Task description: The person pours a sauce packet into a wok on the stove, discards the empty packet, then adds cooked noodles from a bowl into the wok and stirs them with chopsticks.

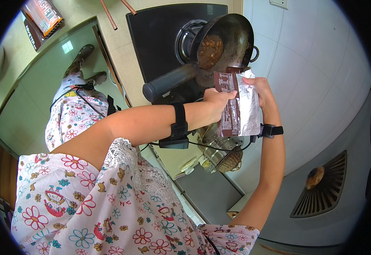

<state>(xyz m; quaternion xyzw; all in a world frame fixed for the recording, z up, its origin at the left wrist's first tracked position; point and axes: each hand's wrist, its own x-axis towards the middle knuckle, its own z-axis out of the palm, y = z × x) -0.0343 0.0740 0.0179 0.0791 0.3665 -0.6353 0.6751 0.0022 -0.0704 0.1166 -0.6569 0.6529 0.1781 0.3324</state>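
Note:
A brown and silver foil pouch (240, 105) is pinched between my two hands over the near edge of the wok. My left hand (219, 100) grips its brown printed side, thumb on top. On the silver side, near the upper corner, my right hand (260, 89) holds the pouch with the thumb across it. Beyond lies a dark wok (236, 41), tilted beside a gas burner (185, 41), its thick black handle (169, 83) pointing left. Brown chunky sauce (210, 51) lies inside the wok. The pouch hides part of the wok's near side.
The black cooktop (157, 38) borders a tiled wall (300, 70). Stacked metal pots (211, 148) and a woven strainer (231, 159) stand below the pouch. Two copper-coloured rods (109, 16) and a spaghetti packet (45, 16) lie on the counter. A vented hood (324, 191) is at right.

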